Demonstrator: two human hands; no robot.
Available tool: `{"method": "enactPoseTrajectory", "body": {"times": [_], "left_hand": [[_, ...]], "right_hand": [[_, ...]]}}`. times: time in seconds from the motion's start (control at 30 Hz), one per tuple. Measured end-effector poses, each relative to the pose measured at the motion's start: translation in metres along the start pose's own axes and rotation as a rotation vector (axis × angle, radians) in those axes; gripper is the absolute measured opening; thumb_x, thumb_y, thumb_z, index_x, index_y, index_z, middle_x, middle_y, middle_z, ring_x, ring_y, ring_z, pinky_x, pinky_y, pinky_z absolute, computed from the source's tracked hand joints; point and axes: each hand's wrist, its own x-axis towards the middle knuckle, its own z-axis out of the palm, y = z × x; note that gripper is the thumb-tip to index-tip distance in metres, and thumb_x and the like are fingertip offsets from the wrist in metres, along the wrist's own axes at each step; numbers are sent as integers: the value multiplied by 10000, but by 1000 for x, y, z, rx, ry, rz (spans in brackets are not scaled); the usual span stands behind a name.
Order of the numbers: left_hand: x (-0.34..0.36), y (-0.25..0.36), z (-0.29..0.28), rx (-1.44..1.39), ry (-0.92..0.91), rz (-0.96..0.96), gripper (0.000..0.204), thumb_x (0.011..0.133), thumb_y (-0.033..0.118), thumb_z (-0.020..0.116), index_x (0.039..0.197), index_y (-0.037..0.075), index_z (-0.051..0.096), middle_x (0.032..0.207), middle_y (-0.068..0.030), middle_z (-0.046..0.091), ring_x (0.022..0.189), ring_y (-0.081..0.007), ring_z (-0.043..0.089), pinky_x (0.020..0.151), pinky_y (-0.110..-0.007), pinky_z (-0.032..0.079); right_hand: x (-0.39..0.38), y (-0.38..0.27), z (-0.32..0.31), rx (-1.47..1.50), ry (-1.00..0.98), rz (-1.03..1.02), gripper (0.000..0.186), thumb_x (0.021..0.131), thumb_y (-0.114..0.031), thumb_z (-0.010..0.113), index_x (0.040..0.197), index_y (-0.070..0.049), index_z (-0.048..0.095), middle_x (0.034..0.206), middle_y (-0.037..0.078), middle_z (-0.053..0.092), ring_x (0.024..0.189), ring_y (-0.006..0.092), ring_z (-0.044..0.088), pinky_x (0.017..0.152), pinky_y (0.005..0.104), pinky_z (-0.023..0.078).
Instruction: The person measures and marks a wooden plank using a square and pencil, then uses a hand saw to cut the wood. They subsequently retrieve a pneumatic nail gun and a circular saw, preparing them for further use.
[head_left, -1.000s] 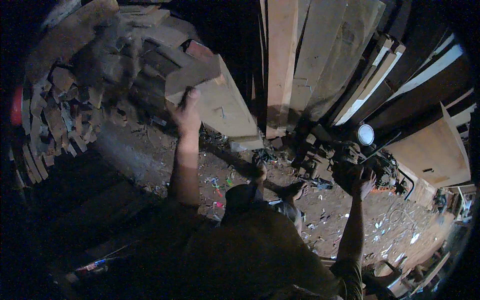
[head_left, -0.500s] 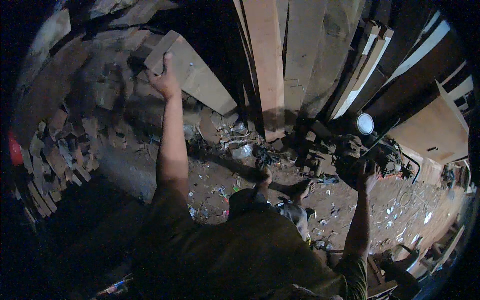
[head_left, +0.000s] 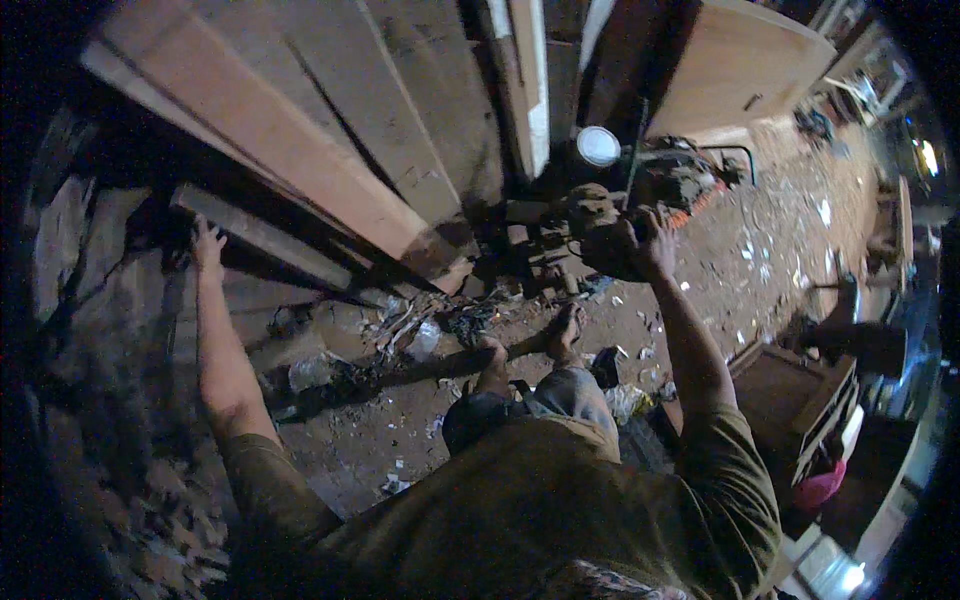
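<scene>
- Our left hand (head_left: 208, 242) reaches out to the left, fingers parted and slightly bent, at the left end of a long, straight, grey-brown wooden board (head_left: 275, 244). We cannot tell whether it has hold of the wood or only rests against it.
- That board slants down to the right, left of and below a broad, flat, pinkish-brown plank (head_left: 280, 120), which stands beside wide, dull grey-brown planks (head_left: 400, 110).
- Our right hand (head_left: 655, 248) is held forward on the other side, fingers half curled and a little apart, beside a dark, rounded, bulky object (head_left: 608, 250). Shadow hides the contact, so we cannot tell if anything is gripped.
- Just beyond that hand we see a dark, cluttered heap of parts (head_left: 675, 170) with an orange strip (head_left: 695, 207) along its near edge and a bent black tube (head_left: 748, 160) at its right.
- A round white disc-like top (head_left: 598, 146) shows near the heap, to its left.
- Farther back stands a large, smooth, tan wooden panel (head_left: 740, 65).
- Our bare feet (head_left: 567, 328) are on brown earthen ground (head_left: 720, 310) strewn with pale scraps.
- At our right sits a brown, rectangular wooden frame (head_left: 780, 390), with a bright pink object (head_left: 820, 486) near it.
</scene>
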Motion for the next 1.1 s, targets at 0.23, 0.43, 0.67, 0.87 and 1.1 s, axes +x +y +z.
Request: {"method": "enactPoseTrajectory", "body": {"times": [0.23, 0.43, 0.67, 0.87, 1.1], "left_hand": [[-98, 12, 107, -5, -201, 10, 705, 1010, 550, 414, 1513, 61, 342, 1571, -140, 313, 1349, -302, 459, 1048, -413, 445], [-242, -147, 143, 56, -199, -435, 884, 890, 702, 524, 1450, 26, 417, 1280, -184, 573, 1061, -249, 588, 914, -369, 486], [-516, -299, 183, 463, -522, -239, 684, 957, 550, 519, 1419, 49, 462, 1425, -130, 485, 1210, -293, 551, 980, -383, 469], [-658, -262, 301, 232, -481, -453, 541, 972, 384, 603, 1369, 30, 500, 1347, -155, 561, 1138, -281, 613, 862, -350, 533], [-722, -66, 484, 293, -438, 229, 520, 970, 344, 623, 1345, 3, 506, 1278, -180, 586, 1185, -300, 560, 995, -397, 437]], "right_hand": [[-16, 30, 12, 0, 72, 10, 410, 886, -448, 644, 1129, -118, 632, 1164, 124, 606, 1155, 341, 530, 1015, 463, 377], [-19, 66, 47, -28, 109, -76, 388, 879, -434, 651, 1112, -124, 637, 1163, 120, 592, 1149, 344, 519, 1009, 456, 375], [-10, 15, -11, 87, 70, -61, 497, 853, -469, 637, 1147, -69, 594, 1123, 167, 573, 1103, 365, 522, 992, 482, 368], [-27, 73, 24, 216, 51, -168, 556, 836, -356, 690, 1288, -80, 520, 1299, 218, 466, 1238, 415, 419, 1086, 500, 303], [-163, 221, -43, 735, -305, 135, 424, 875, -263, 675, 1237, -75, 559, 1348, 234, 460, 1252, 443, 438, 1056, 487, 392]]}}
